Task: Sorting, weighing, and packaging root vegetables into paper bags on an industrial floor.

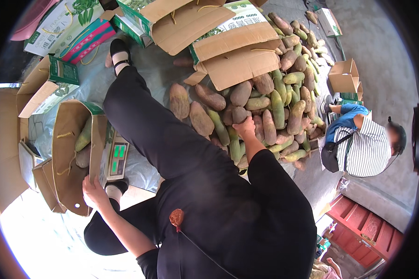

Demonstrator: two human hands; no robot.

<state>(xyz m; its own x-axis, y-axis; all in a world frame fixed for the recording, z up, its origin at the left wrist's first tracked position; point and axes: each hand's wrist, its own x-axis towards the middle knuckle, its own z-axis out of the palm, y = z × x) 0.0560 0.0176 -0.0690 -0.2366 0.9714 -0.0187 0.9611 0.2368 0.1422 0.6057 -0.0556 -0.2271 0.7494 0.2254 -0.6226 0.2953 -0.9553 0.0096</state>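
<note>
My right hand (245, 129) is closed around the end of a brownish gourd (240, 114) at the near side of a large heap of long green-and-brown gourds (278, 106). At the left, the fingers of my left hand (94, 193) are closed on the near edge of an open cardboard box (72, 186). Inside that box lie a greenish gourd (84, 136) and a browner gourd (83, 157). Right beside the box is a digital scale (117, 158) with lit green digits; whether the box rests on its platform is hidden.
Open cartons (237, 46) stand at the far side, partly over the heap. More printed boxes (60, 32) are at the far left. A person in a striped shirt (365, 146) crouches at the right, near another open carton (344, 76). Plastic sheeting (151, 88) covers the floor.
</note>
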